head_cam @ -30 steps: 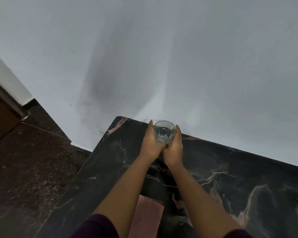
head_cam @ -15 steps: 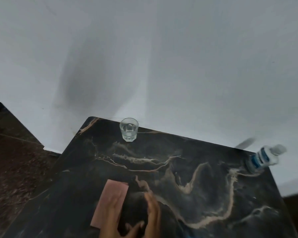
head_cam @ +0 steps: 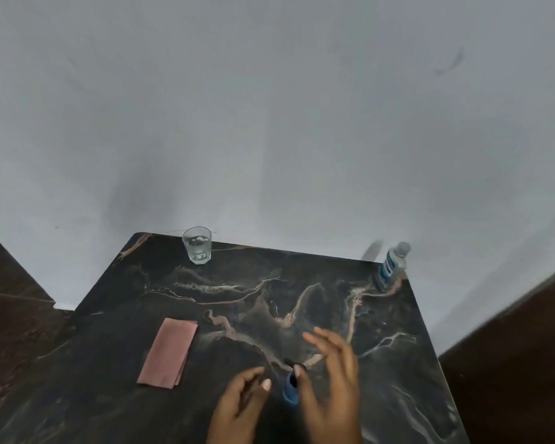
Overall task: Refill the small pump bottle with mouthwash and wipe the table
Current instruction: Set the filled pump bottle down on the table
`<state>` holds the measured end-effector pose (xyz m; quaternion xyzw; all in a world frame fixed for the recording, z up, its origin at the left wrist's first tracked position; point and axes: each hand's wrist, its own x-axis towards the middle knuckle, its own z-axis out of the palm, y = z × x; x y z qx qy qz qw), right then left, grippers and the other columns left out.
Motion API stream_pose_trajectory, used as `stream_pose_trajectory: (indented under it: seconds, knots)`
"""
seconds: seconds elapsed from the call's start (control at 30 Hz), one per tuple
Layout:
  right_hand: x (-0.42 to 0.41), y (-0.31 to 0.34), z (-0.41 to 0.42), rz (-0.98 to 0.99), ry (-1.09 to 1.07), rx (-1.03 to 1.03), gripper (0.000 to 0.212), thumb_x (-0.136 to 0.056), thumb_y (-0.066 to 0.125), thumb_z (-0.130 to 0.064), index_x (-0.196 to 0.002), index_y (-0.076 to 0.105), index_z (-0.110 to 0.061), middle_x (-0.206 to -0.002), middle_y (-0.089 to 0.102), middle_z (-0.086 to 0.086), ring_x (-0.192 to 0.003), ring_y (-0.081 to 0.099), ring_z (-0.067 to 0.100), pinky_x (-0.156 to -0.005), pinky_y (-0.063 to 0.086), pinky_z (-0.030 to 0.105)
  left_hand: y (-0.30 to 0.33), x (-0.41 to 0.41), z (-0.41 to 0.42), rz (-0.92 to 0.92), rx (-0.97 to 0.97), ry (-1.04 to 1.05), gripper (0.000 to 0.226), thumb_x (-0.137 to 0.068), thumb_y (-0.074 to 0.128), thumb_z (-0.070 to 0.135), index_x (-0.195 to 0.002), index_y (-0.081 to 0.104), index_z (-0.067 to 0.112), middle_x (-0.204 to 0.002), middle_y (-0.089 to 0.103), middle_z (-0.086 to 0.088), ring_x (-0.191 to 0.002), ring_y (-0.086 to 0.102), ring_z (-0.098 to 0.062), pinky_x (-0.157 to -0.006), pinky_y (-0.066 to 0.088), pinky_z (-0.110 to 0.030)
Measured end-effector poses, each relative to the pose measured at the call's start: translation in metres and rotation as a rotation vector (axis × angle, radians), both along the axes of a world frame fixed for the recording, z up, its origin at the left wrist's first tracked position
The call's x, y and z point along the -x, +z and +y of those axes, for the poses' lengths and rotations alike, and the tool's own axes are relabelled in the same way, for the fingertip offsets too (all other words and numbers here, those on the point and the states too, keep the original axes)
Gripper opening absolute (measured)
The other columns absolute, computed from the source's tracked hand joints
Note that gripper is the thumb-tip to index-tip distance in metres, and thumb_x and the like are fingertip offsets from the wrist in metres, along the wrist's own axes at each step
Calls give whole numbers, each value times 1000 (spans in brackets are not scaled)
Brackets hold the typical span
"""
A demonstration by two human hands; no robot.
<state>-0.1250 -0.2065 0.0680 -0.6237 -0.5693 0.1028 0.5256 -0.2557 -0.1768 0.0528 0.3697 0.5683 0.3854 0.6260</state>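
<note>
A small blue pump bottle with a black top stands near the front of the dark marble table. My right hand is just right of it with fingers spread, its thumb touching the pump top. My left hand hovers just left of the bottle, fingers relaxed, holding nothing. A clear mouthwash bottle with a blue label stands at the table's back right corner. A folded pink cloth lies flat to the left of my hands.
A clear drinking glass stands at the table's back left edge, against the pale grey wall. Dark floor shows to the left. A dark brown surface borders the table on the right.
Both hands let go of the glass and drew back to the table's front. The view swung right, bringing the mouthwash bottle and the small blue pump bottle into sight between my hands.
</note>
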Motion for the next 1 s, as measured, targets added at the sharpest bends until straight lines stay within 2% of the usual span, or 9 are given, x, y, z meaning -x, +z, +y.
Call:
stream_pose_trajectory:
  seconds: [0.03, 0.13, 0.27, 0.37, 0.43, 0.53, 0.63, 0.8, 1.0]
  knots:
    - [-11, -2, 4, 36, -19, 51, 53, -75, 76, -2, -116, 64, -32, -128, 52, -14, -124, 47, 4, -98, 37, 10, -3, 6, -15, 87, 66, 14, 21, -87, 67, -3, -106, 70, 5, -107, 74, -10, -92, 65, -8, -85, 49, -10]
    - [-40, -7, -2, 197, -11, 188, 49, -79, 74, 3, -110, 65, -34, -121, 55, -11, -111, 54, 1, -90, 45, 17, -10, -2, -19, -43, 186, -26, 25, -88, 65, -4, -111, 66, 3, -118, 66, -17, -106, 57, -20, -95, 44, -35]
    - [-58, -18, -3, 450, 27, 399, 31, -87, 68, -1, -106, 69, -25, -113, 62, 3, -92, 61, -2, -81, 48, 11, -12, -16, -31, -13, 230, -37, 38, -88, 66, -4, -122, 59, 9, -127, 57, -15, -122, 52, -26, -84, 44, -33]
    - [-57, -30, -4, 486, 85, 494, 25, -88, 68, -4, -106, 70, -22, -112, 65, 6, -102, 63, 13, -91, 51, 25, -18, -24, -37, -1, 238, -19, 54, -86, 65, -10, -135, 51, 5, -122, 52, -6, -116, 49, -18, -99, 42, -40]
    - [-50, -36, -2, 450, 134, 522, 26, -88, 68, -9, -108, 70, -25, -110, 65, 2, -101, 63, 11, -84, 49, 14, -26, -28, -42, 16, 239, -8, 58, -84, 66, -12, -137, 49, 5, -120, 53, -3, -109, 46, -14, -107, 38, -39]
    - [-43, -47, 9, 419, 133, 574, 21, -89, 69, -18, -106, 71, -29, -107, 67, -8, -100, 64, 2, -81, 48, 11, -29, -38, -39, -10, 234, 8, 48, -88, 66, -3, -133, 54, 8, -109, 58, 2, -103, 50, -14, -103, 40, -36]
    - [-38, -53, 24, 479, 78, 653, 13, -88, 71, -25, -100, 75, -26, -98, 75, -5, -93, 70, 7, -86, 55, 26, -30, -52, -27, -50, 227, 135, 27, -95, 62, 20, -121, 63, 14, -123, 64, -8, -107, 56, -20, -102, 44, -42]
    - [-33, -57, 28, 530, 92, 740, 30, -92, 65, -29, -65, 77, -24, -56, 68, -3, -58, 67, 10, -56, 52, 27, -26, -70, -13, -143, 267, 192, 20, -97, 58, 33, -109, 67, 21, -103, 71, -6, -88, 64, -22, -71, 46, -31]
    - [-31, -63, 23, 804, 170, 759, 31, -96, 59, -21, -74, 78, -12, -74, 75, 13, -64, 71, 22, -55, 53, 27, -31, -72, -14, -145, 211, 149, 28, -100, 53, 30, -111, 70, 11, -89, 69, -13, -77, 61, -23, -73, 45, -33]
